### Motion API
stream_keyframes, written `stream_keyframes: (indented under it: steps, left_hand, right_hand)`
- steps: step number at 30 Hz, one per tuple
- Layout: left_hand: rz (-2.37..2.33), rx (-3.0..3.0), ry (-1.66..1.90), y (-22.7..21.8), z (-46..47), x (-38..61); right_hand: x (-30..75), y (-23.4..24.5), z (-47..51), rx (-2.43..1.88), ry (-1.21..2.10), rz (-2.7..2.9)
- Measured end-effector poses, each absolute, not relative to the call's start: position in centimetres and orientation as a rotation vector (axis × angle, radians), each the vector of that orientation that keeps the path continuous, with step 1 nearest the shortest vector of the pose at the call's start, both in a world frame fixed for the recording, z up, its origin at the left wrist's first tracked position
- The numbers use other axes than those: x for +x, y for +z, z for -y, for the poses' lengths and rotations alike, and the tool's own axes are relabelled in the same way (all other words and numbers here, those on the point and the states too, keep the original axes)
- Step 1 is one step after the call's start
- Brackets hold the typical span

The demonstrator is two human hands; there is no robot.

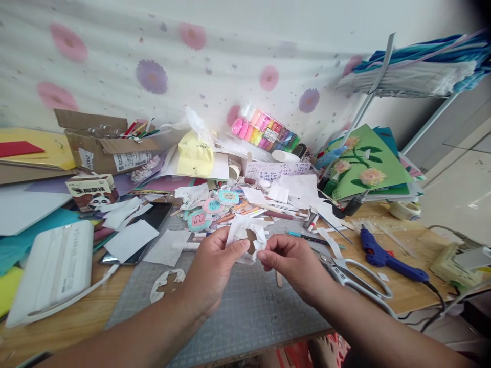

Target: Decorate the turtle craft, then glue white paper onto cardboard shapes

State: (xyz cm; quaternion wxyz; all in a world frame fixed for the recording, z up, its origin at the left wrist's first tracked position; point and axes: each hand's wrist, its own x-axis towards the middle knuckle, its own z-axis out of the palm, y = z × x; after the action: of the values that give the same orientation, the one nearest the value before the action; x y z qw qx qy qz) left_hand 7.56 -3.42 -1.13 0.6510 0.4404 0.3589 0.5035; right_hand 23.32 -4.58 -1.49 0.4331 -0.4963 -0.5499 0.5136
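Observation:
Above the cutting mat, my left hand (210, 268) grips a small piece of brown cardboard with crumpled white tissue paper (238, 229) around it, the thumb lying on its face. The fingertips of my right hand (293, 263) pinch the paper at the right edge of the same piece. Brown cardboard shows in the middle, framed by the folded white paper. A similar cardboard piece with a white paper border (156, 292) lies on the grey cutting mat (245, 319), partly hidden behind my left forearm.
Large scissors (355, 278) and a blue glue gun (391, 258) lie to the right. A white power bank (57, 266) and a dark phone (132, 250) covered by paper slips are left. Pens and pink and blue crafted pieces (213, 205) clutter the back, before a cardboard box (95, 148).

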Motion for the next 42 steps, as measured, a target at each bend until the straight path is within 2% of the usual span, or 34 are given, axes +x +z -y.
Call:
stream_keyframes:
  steps: [9, 12, 18, 21, 32, 37, 39, 42]
  left_hand:
    - [-0.85, 0.851, 1.138, -0.8, 3.2, 7.6]
    - [-0.84, 0.798, 1.199, -0.8, 3.1, 7.6]
    - [-0.807, 0.739, 1.23, -1.1, 3.4, 7.9]
    - [-0.794, 0.724, 1.227, -1.2, 3.4, 7.9]
    - [-0.781, 0.657, 1.189, -0.7, 2.9, 7.6]
    - [-0.786, 0.689, 1.178, -0.9, 3.1, 7.7]
    - [-0.767, 0.703, 1.17, -0.9, 3.2, 7.8]
    - [-0.755, 0.728, 1.146, -0.9, 3.2, 7.9]
  right_hand:
    - [23.1, -1.5, 4.5, -1.204, 1.296, 1.3]
    - [23.2, -1.7, 4.9, -1.254, 1.041, 1.4]
    - [21.8, -1.9, 5.4, -1.211, 0.326, 1.725]
    - [21.1, -1.8, 5.5, -1.167, 0.19, 1.771]
    - [22.0, -1.8, 6.1, -1.079, 0.319, 1.711]
    - [22.6, -1.3, 5.8, -1.101, 0.256, 1.678]
    - [22.6, -1.2, 5.4, -1.171, 0.42, 1.59]
    - [22.5, -1.4, 4.8, -1.211, 0.834, 1.381]
